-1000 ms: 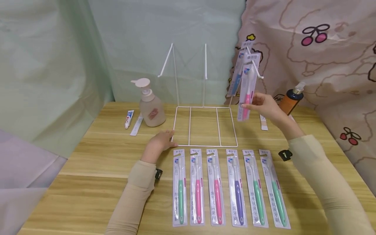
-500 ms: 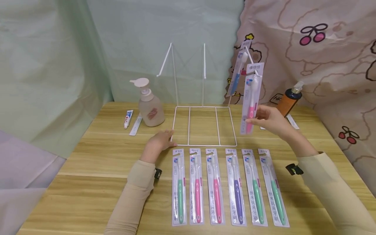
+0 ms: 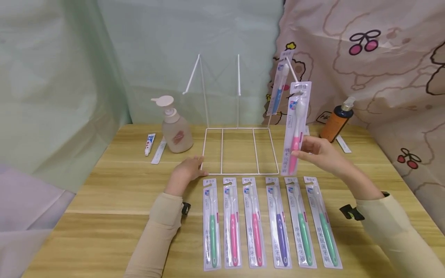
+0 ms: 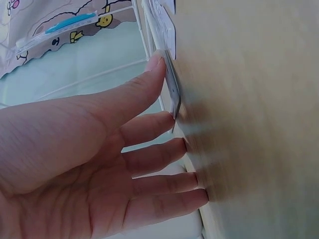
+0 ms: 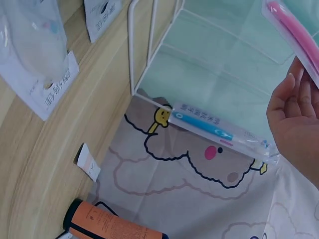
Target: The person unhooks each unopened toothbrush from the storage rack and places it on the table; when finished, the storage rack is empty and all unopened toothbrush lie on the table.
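Note:
My right hand (image 3: 323,156) pinches a packaged pink toothbrush (image 3: 296,129) by its lower part, thumb in front. The pack is upright, its top overlapping the front end of the right hook on a white wire rack (image 3: 240,174). Further back on that hook hangs a packaged blue toothbrush (image 3: 279,87), also seen in the right wrist view. At the rack's front left corner rests my left hand (image 3: 185,172). In the left wrist view its fingers (image 4: 159,155) are spread and fairly straight, tips at the tabletop, with the thumb beside a toothbrush pack's edge.
Several packaged toothbrushes, among them a purple one (image 3: 281,231), lie in a row before the rack. Left of it stand a pump bottle (image 3: 177,133) and a small toothpaste tube (image 3: 150,144). An orange spray bottle (image 3: 336,123) is at the back right. Two other hooks rise bare.
My right hand has drawn the pink toothbrush pack down and toward me. The hook's tip, earlier poking out before the card, is now hidden behind it. My left hand stays at the corner.

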